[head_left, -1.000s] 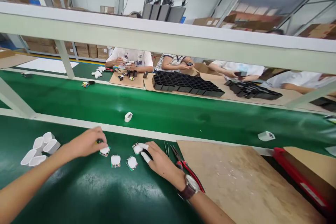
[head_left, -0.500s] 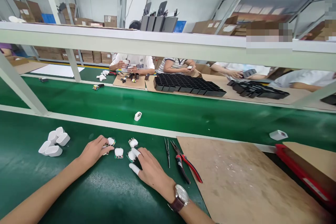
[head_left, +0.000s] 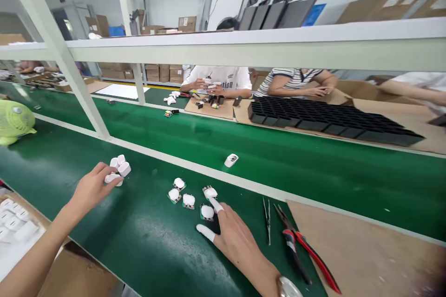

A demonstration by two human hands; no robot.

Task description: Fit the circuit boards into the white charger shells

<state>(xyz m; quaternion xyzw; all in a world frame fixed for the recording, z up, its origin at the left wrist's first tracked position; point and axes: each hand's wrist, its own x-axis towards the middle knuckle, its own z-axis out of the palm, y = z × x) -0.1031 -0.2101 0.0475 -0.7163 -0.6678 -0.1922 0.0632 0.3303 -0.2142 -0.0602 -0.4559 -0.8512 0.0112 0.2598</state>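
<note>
My left hand [head_left: 91,189] reaches out to a small pile of white plastic shells [head_left: 117,169] on the green mat [head_left: 139,241], its fingers curled onto the nearest shell. My right hand [head_left: 240,246], with white finger cots on thumb and forefinger, lies flat and spread on the mat. Its forefinger tip touches one of several small white-capped circuit parts [head_left: 190,197] grouped in front of it. A wristwatch [head_left: 289,287] shows at the bottom edge.
Tweezers [head_left: 267,220] and red-handled pliers [head_left: 306,255] lie right of my hand, beside a cardboard sheet [head_left: 365,260]. One white charger [head_left: 231,160] rides the conveyor belt [head_left: 278,158]. Black trays [head_left: 331,120] and seated workers are across. A green fan [head_left: 16,120] stands left.
My left hand left the circuit parts and moved left to the pile of white shells. My right hand stayed at the parts. The view swung left.
</note>
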